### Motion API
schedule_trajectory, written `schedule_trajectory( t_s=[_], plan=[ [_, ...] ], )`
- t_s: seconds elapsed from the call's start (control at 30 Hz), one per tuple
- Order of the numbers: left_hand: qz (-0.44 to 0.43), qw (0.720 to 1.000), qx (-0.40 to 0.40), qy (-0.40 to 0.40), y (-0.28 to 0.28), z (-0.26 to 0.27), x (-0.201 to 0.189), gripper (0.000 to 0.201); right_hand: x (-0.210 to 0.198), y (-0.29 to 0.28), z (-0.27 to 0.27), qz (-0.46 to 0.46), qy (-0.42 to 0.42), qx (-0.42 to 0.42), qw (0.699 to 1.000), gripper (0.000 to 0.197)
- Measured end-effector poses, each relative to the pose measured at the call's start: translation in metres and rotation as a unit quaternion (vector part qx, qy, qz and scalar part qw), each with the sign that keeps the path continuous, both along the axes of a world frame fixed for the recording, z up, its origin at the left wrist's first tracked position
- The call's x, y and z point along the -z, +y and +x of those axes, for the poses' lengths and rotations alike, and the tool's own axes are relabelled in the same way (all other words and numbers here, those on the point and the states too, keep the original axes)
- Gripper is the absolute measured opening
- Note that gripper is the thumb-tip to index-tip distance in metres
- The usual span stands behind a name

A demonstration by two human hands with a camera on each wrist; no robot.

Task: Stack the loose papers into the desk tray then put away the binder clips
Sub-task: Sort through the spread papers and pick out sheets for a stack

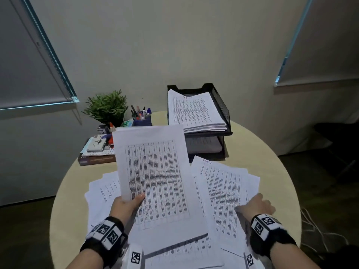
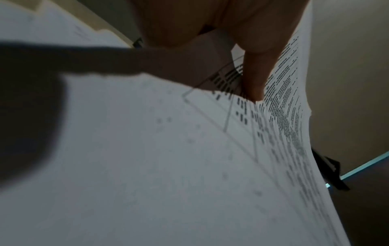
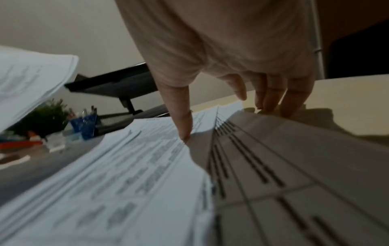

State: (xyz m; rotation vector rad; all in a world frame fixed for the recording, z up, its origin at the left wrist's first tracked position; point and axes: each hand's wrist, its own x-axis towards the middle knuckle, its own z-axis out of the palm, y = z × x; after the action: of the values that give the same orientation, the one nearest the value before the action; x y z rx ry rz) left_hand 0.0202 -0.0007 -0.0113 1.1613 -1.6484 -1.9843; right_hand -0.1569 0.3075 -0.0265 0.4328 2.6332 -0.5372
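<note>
- Right now your left hand [image 1: 126,203] pinches a white printed sheet of paper with a table grid [image 1: 153,177] at its lower left edge, thumb on the printed face, and holds it lifted above the table.
- Your right hand [image 1: 256,205] rests on the loose white printed papers [image 1: 223,183] spread to the right of the lifted sheet; in the right wrist view its fingers [image 3: 294,98] are spread and point down, the tips touching paper, gripping nothing.
- More loose sheets lie under and to the left of your left hand on the round beige table [image 1: 272,152].
- Beyond both hands stands the black mesh two-tier desk tray [image 1: 223,105], its upper tier already holding a stack of printed pages [image 1: 194,111].
- Past your left hand are a small green potted plant [image 1: 106,107] and a blue pen holder [image 1: 142,120].
- No binder clips can be made out.
</note>
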Motion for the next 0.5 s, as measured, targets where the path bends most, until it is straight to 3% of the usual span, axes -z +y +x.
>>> schedule_trajectory(
  t_s=[0.1, 0.23, 0.33, 0.5],
  plan=[
    [0.004, 1.000, 0.006, -0.026, 0.002, 0.004, 0.016, 0.015, 0.004, -0.009, -0.001, -0.018, -0.012, 0.027, 0.999, 0.080],
    [0.033, 0.999, 0.014, -0.035, 0.010, 0.003, 0.034, 0.020, 0.005, -0.003, -0.004, -0.107, -0.017, 0.039, 0.993, 0.059],
    [0.041, 0.997, 0.039, -0.053, 0.015, 0.002, 0.046, 0.033, 0.009, 0.015, -0.002, -0.173, 0.012, 0.055, 0.983, 0.047],
    [0.032, 0.994, 0.078, -0.076, 0.028, 0.005, 0.050, 0.027, 0.020, 0.029, 0.001, -0.218, 0.074, 0.094, 0.969, 0.027]
  ],
)
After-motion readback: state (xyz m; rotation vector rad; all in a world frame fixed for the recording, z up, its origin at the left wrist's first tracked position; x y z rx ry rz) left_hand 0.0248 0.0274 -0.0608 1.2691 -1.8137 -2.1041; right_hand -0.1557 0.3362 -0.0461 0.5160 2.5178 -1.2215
